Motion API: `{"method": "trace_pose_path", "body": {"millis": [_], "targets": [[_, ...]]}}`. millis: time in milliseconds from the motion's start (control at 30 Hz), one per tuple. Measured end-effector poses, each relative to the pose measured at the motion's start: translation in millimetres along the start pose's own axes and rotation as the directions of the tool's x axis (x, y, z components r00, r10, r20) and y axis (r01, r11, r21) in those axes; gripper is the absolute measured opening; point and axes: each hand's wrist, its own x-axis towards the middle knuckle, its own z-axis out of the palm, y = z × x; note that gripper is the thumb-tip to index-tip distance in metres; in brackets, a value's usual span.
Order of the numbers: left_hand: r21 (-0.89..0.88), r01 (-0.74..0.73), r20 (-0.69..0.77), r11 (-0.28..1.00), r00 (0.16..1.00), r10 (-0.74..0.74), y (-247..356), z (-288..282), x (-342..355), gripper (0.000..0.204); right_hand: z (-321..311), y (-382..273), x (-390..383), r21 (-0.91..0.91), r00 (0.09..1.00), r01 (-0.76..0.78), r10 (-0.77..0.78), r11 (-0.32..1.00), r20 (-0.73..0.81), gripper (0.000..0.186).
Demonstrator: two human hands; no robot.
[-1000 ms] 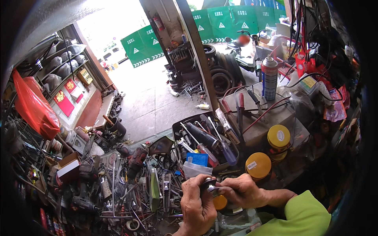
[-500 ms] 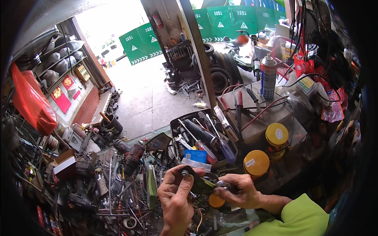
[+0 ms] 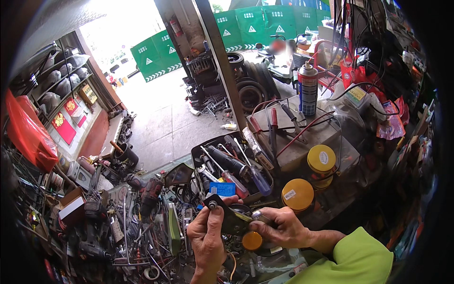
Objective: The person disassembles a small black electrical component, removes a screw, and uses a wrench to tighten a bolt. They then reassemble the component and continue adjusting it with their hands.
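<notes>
Head view: left hand (image 3: 206, 236) clamped on black metal part (image 3: 226, 215) above cluttered bench (image 3: 142, 236); right hand (image 3: 279, 227) gripping silver-tipped tool (image 3: 250, 217) against part, near yellow-lidded jars (image 3: 297, 194) and tool tray (image 3: 231, 163).

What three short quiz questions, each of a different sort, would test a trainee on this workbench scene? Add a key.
1. True or false: the left hand pinches a black part with a small round stud at its top corner.
2. Multiple choice: what does the right hand hold against that part? A) a slim metal tool; B) a spray can; C) a yellow lid.
3. Fill in: the two round yellow-lidded jars stand to the person's ____ of the black tool tray.

Key: 1 true; 2 A; 3 right. The spray can stands untouched further back, on the grey box.
</notes>
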Motion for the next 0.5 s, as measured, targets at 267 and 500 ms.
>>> {"method": "trace_pose_path", "body": {"millis": [267, 500], "targets": [[0.142, -0.096, -0.011, 0.985, 0.995, 0.098, 2, -6, 1, 0.03, -10, -7, 3, -0.002, 0.981, 0.161, -0.161, 0.987, -0.109, 0.022], [-0.244, 0.089, 0.135, 0.966, 0.989, -0.057, 11, -17, 1, 0.026, -30, 4, 5, 0.131, 0.986, 0.143, -0.13, 0.981, -0.106, 0.02]]}}
